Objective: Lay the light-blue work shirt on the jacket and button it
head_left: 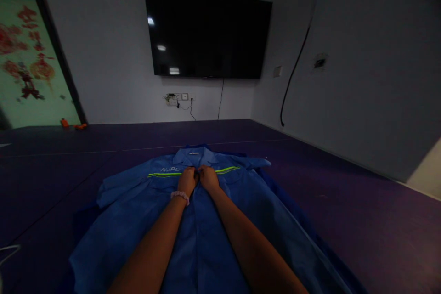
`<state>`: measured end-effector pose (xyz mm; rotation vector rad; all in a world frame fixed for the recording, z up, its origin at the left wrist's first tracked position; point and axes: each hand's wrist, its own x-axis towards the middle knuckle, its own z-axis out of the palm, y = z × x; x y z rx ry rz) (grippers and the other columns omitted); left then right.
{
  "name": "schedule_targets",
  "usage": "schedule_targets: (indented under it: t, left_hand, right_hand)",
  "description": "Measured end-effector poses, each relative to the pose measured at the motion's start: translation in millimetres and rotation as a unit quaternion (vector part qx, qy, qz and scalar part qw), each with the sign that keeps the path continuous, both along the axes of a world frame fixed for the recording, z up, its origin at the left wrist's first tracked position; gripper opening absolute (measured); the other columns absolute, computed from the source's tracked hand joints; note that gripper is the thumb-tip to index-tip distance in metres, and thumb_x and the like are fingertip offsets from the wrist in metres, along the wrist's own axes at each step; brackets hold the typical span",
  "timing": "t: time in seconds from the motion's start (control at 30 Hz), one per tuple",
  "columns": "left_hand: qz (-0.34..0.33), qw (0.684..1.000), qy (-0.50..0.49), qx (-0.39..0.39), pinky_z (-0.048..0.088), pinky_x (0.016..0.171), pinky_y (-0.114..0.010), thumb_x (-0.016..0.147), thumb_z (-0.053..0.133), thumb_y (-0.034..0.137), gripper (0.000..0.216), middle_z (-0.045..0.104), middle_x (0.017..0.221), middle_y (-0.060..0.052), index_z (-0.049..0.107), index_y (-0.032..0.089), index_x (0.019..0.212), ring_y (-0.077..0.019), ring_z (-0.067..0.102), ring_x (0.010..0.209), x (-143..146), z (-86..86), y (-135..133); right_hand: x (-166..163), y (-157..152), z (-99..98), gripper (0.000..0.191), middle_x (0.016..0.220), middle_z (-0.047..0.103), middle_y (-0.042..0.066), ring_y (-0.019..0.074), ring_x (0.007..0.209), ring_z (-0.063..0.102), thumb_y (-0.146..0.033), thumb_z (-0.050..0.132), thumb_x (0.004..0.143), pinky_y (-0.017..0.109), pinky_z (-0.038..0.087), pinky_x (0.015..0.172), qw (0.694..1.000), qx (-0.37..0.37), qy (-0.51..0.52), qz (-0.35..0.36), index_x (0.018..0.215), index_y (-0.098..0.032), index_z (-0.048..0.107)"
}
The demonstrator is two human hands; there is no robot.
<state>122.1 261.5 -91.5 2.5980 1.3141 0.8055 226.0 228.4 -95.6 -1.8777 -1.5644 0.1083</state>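
Observation:
A blue short-sleeved work shirt [127,220] lies spread out face up, collar away from me, with a yellow-green stripe and white letters across its chest. Both hands meet at the front placket, just below the collar. My left hand [188,181], with a pink scrunchie [180,196] on its wrist, is closed on the placket edge. Beside it, my right hand [208,178] pinches the other edge of the placket. The fingertips nearly touch, and whether a button is between them is hidden. Darker blue cloth [292,206] shows from under the shirt.
The shirt rests on a purple mat-like surface [344,202] reaching to the walls. A black television [210,32] hangs ahead, above sockets with cables [179,97]. A black cable [298,59] hangs along the right wall. Small orange objects [80,126] lie near the door at left.

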Motion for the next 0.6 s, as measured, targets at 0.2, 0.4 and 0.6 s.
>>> schedule_targets:
  t: [0.2,0.4,0.6]
  left_hand:
    - [0.006,1.000,0.026,0.002,0.042,0.079,-0.027,0.083,0.046,0.015,0.015,0.061,0.097,-0.013,0.058,0.011,0.091,-0.0189,0.058,0.092,0,2.8,-4]
    - [0.024,0.998,0.064,-0.009,0.045,0.073,-0.028,0.087,0.036,0.013,0.022,0.061,0.099,-0.014,0.056,0.011,0.097,-0.0196,0.061,0.088,4,4.1,-9]
    - [0.032,0.995,0.089,-0.016,0.045,0.071,-0.027,0.086,0.033,0.006,0.026,0.061,0.099,-0.015,0.055,0.010,0.099,-0.0196,0.062,0.088,5,6.4,-10]
  right_hand:
    - [0,-1,-0.2,0.028,0.096,0.067,0.008,0.0170,0.095,0.060,-0.008,0.045,0.080,0.022,0.040,0.082,1.000,0.001,0.007,-0.004,0.100,-0.015,0.063]
    - [0,-1,0.4,0.030,0.095,0.067,0.008,0.0164,0.095,0.060,-0.007,0.045,0.079,0.022,0.040,0.082,1.000,0.003,0.012,-0.005,0.101,-0.015,0.063]
    - [0,-1,2.1,0.030,0.095,0.067,0.008,0.0165,0.094,0.060,-0.005,0.046,0.078,0.022,0.040,0.082,1.000,0.009,0.017,0.000,0.100,-0.015,0.064]
